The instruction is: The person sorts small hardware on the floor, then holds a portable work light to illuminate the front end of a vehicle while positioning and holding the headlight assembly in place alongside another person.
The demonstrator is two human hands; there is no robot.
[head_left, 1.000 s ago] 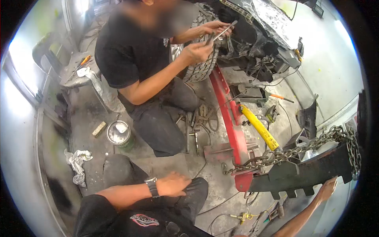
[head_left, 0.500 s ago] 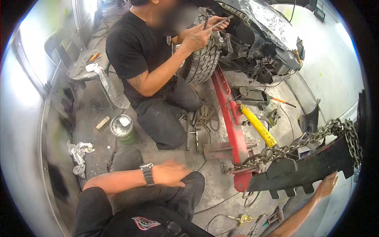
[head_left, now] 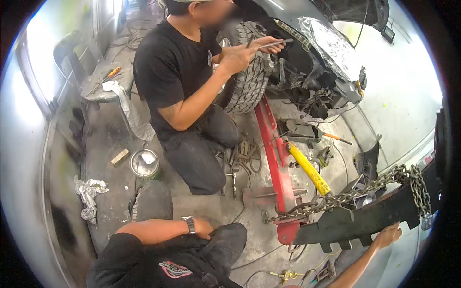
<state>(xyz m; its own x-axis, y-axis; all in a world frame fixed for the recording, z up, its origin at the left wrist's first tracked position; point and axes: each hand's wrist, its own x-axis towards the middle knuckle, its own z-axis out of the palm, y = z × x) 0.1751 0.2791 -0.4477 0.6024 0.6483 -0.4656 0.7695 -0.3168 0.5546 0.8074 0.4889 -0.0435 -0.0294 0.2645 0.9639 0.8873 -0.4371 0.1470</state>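
Note:
My left hand (head_left: 203, 228), with a metal-banded watch (head_left: 188, 224) at its wrist, rests on my bent leg (head_left: 225, 245). Its fingers hang loosely downward and hold nothing visible. At the lower right, my right hand (head_left: 388, 235) has bent fingers against the notched lower edge of a black steel arm (head_left: 355, 225). A heavy chain (head_left: 370, 185) runs along this arm and drapes over its far end. The arm joins a red steel beam (head_left: 273, 158), beside which a yellow hydraulic cylinder (head_left: 309, 168) slants.
A co-worker (head_left: 168, 77) kneels ahead, holding a thin tool (head_left: 276, 44) by the tire (head_left: 247, 72) of a partly stripped vehicle (head_left: 312, 72). A can (head_left: 144, 163), a rag (head_left: 89, 194), a stool (head_left: 108, 86) and an orange-handled tool (head_left: 337, 138) are around. Cables and an air hose fitting (head_left: 286, 275) lie below.
My left hand has drawn in on my leg, its fingers now bent downward. My right hand stays at the steel arm's edge, fingers more bent. The co-worker's tool has shifted slightly.

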